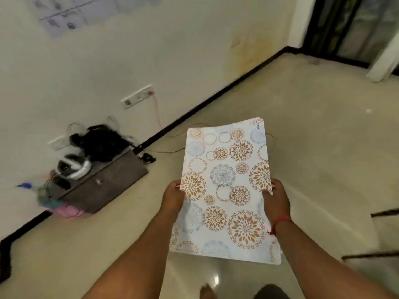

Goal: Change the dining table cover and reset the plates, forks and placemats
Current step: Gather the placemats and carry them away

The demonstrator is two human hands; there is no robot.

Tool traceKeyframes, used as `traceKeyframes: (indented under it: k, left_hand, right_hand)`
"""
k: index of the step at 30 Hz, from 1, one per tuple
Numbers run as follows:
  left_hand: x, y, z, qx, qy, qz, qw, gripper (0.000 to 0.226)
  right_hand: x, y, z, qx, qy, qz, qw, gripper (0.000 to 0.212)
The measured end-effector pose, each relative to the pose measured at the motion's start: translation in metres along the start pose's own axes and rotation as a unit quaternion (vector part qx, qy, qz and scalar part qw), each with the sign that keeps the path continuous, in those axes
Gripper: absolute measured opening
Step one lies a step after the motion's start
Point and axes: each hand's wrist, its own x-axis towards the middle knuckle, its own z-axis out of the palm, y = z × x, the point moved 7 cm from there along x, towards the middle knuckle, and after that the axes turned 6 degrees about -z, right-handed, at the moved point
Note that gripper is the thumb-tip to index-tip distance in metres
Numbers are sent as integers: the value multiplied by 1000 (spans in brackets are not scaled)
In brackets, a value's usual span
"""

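Observation:
A stack of white placemats [226, 186] printed with orange and blue flower circles is held flat in front of me, above the floor. My left hand [172, 198] grips its left edge, thumb on top. My right hand [276, 199] grips the right edge, and a red thread sits round that wrist. The dining table, plates and forks are out of view.
A low dark wooden cabinet [108, 182] stands against the wall at left, with a black bag [101, 143] and a round device on top. An orange cable [157, 113] runs from a wall socket across the beige floor. A dark doorway [345, 29] is at the far right.

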Motion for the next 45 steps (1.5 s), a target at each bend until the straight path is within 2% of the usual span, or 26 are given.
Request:
traceKeyframes:
  k: [3,9,12,14,19,24,29,35,42,45]
  left_hand:
    - [49,48,67,70,-60,1,996,26]
    - [97,134,241,212,-152,78,962,19]
    - [121,172,323,239,-156,66,956,17]
    - [126,193,352,257,-153,68,952,13]
    - [138,270,494,267,-196,91,939,8]
    - [161,334,615,278,-231,125,924,18]
    - [180,406,770,306,-282,201,887,31]
    - [194,477,926,387,-339,244,822,31]
    - [162,523,1106,419,-411,224,778,26]
    - [142,542,1182,414,-426,237,769,32]
  right_hand:
    - [39,12,-36,14,77,30,996,34]
    - [146,58,-121,14,159,88,983,35]
    - [214,73,-168,18,172,111,979,36]
    - [240,70,-187,28,170,120,978,38]
    - [336,61,-289,26,218,132,967,38]
    - [406,59,-367,49,276,140,950,37]
    - [485,61,-447,48,340,148,928,37]
    - [551,56,-530,55,417,187,888,34]
    - [619,87,-640,72,485,217,844,34]
    - [661,108,-707,74,487,218,843,33]
